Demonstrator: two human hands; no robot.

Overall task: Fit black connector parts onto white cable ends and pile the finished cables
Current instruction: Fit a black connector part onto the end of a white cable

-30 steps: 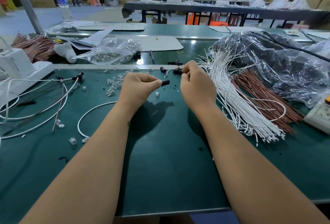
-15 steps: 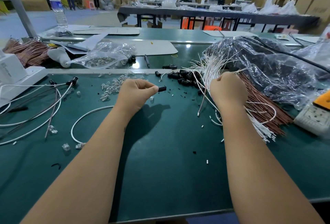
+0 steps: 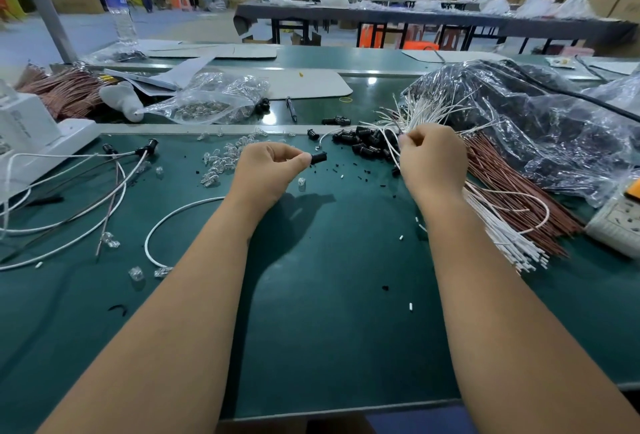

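at your nine o'clock the finished white cables (image 3: 104,205) lie piled on the green mat (image 3: 329,329), black caps fitted. your left hand (image 3: 266,170) pinches one black connector part (image 3: 319,157) at its fingertips. loose black connector parts (image 3: 363,142) heap at twelve o'clock. your right hand (image 3: 433,163) grips a white cable end from the white cable bundle (image 3: 498,229) at two o'clock.

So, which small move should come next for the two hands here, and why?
Probably draw one white cable out of the white cable bundle toward the small black cylindrical connector part. The left hand already pinches that part, and the right hand pinches cables at the bundle.
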